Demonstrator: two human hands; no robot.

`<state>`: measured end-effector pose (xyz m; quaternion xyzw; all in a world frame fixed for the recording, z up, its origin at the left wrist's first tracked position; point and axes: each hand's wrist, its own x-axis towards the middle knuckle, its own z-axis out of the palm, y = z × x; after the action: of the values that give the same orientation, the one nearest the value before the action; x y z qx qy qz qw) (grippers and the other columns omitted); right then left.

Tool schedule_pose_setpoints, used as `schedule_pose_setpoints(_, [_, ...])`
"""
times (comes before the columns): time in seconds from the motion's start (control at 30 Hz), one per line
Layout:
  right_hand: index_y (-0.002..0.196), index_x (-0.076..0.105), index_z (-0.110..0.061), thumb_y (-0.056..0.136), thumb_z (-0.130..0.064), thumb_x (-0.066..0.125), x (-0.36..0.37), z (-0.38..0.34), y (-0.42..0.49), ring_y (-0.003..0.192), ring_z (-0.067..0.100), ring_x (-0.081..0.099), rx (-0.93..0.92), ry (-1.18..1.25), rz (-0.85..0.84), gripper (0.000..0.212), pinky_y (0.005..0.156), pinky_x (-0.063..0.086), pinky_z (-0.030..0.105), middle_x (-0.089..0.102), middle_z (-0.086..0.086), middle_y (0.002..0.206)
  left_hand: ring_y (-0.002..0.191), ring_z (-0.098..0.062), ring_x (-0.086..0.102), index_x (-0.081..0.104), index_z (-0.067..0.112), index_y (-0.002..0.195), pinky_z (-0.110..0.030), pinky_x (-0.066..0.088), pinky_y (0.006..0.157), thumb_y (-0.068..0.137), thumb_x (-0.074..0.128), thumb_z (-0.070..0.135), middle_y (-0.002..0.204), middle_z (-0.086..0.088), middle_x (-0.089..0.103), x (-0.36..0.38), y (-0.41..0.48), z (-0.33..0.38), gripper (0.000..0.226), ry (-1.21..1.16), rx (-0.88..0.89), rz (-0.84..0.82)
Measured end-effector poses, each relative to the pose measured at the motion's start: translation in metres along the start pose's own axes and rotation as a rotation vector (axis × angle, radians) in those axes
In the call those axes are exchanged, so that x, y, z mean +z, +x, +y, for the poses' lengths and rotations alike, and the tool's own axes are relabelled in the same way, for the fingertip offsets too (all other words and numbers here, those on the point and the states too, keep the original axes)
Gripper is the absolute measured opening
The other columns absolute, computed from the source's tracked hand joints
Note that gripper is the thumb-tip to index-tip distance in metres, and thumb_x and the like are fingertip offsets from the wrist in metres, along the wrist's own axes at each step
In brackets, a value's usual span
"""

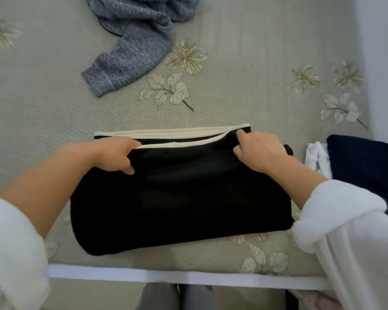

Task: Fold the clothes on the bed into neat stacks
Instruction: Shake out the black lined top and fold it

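A black garment with cream trim (179,198) lies folded over on the bed (43,121), close to the near edge. My left hand (114,155) grips the left end of its upper folded layer, thumb under the cream edge. My right hand (258,151) pinches the right end of that same layer near the far edge. A second cream-trimmed edge shows just beyond the held one. A grey knit sweater (132,39) lies crumpled at the far middle of the bed, one sleeve stretched toward me.
At the right edge sits a folded dark navy garment (365,166) on top of a white piece of clothing (316,157). The bedcover is pale green with embroidered flowers. The bed's white near edge (166,274) runs across below the black garment.
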<state>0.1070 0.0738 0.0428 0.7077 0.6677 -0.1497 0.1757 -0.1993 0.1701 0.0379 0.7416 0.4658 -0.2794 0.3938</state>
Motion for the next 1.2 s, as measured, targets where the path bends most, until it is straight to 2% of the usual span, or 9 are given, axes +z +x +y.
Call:
schedule_pose_setpoints(0.13, [0.109,0.047,-0.008,0.098,-0.025,0.037,0.017,0.003,0.036,0.085,0.031,0.059,0.019,-0.016,0.035,0.023,0.062,0.032,0.034,0.065,0.011,0.1,0.108,-0.027,0.057,0.056,0.022,0.123,-0.034,0.045,0.089,0.082,0.07,0.023,0.116,-0.004,0.063,-0.017,0.032,-0.006,0.043,0.241,-0.038,0.194])
schedule_pose_setpoints(0.23, [0.118,0.048,-0.009,0.098,-0.023,0.037,0.034,0.004,0.059,0.104,0.03,0.056,0.045,-0.009,0.075,0.026,0.078,0.036,0.039,0.062,0.011,0.115,0.106,-0.03,0.058,0.057,0.024,0.114,-0.045,0.039,0.095,0.086,0.062,0.022,0.109,-0.006,0.067,0.0,0.056,-0.01,0.028,0.394,-0.068,0.482])
schedule_pose_setpoints(0.33, [0.131,0.044,-0.011,0.098,-0.021,0.039,0.059,0.0,0.072,0.121,0.027,0.046,0.117,0.052,0.151,0.036,0.104,0.024,0.048,0.053,0.01,0.13,0.117,-0.031,0.05,0.057,0.017,0.119,-0.067,0.019,0.104,0.086,0.063,0.012,0.118,-0.009,0.063,0.042,0.072,-0.015,0.034,0.28,-0.047,0.785])
schedule_pose_setpoints(0.4, [0.143,0.035,-0.012,0.096,-0.025,0.044,0.074,-0.013,0.066,0.138,0.027,0.029,0.215,0.184,0.22,0.05,0.112,0.011,0.053,0.037,0.013,0.147,0.137,-0.029,0.029,0.044,0.018,0.136,-0.063,0.007,0.109,0.092,0.057,0.018,0.144,-0.01,0.042,0.069,0.069,-0.009,0.046,0.075,-0.063,0.882])
schedule_pose_setpoints(0.6, [0.15,0.001,-0.044,0.092,-0.057,0.029,0.122,-0.065,0.02,0.146,0.029,-0.014,0.042,0.332,0.098,0.066,0.113,-0.007,0.056,-0.006,0.006,0.161,0.146,-0.024,-0.014,0.007,0.038,0.151,-0.053,-0.001,0.115,0.095,0.022,0.053,0.16,-0.001,-0.009,0.148,0.054,0.03,0.06,-0.037,-0.037,0.573])
schedule_pose_setpoints(0.73, [0.141,-0.021,-0.052,0.085,-0.07,0.014,0.144,-0.056,0.039,0.142,0.035,-0.026,0.246,0.35,-0.03,0.069,0.112,-0.009,0.061,-0.023,0.007,0.158,0.142,-0.028,-0.026,-0.005,0.047,0.146,-0.056,-0.005,0.114,0.093,0.011,0.06,0.156,-0.001,-0.024,0.153,0.084,0.023,0.057,-0.007,-0.147,0.512])
schedule_pose_setpoints(0.87, [0.138,-0.03,-0.05,0.08,-0.071,0.004,0.145,-0.056,0.049,0.14,0.039,-0.03,0.252,0.308,-0.09,0.071,0.11,-0.013,0.062,-0.032,0.01,0.154,0.14,-0.029,-0.031,-0.008,0.05,0.144,-0.056,-0.01,0.112,0.091,0.011,0.061,0.155,-0.001,-0.029,0.15,0.101,0.021,0.057,0.01,-0.175,0.484])
schedule_pose_setpoints(1.07, [0.138,-0.03,-0.049,0.088,-0.071,0.016,0.137,-0.053,0.053,0.138,0.038,-0.033,0.229,0.318,-0.17,0.072,0.109,-0.015,0.061,-0.037,0.009,0.152,0.135,-0.026,-0.041,-0.018,0.053,0.139,-0.052,-0.018,0.109,0.085,0.002,0.066,0.148,0.001,-0.042,0.144,0.102,0.024,0.059,0.013,-0.202,0.412])
schedule_pose_setpoints(1.2, [0.145,-0.008,-0.053,0.096,-0.061,0.021,0.128,-0.03,0.043,0.145,0.026,-0.024,0.169,0.424,-0.135,0.057,0.114,-0.011,0.053,-0.023,-0.003,0.159,0.133,-0.02,-0.042,-0.017,0.054,0.14,-0.047,-0.019,0.111,0.092,0.008,0.065,0.146,0.006,-0.043,0.141,0.092,0.018,0.055,-0.015,-0.159,0.413])
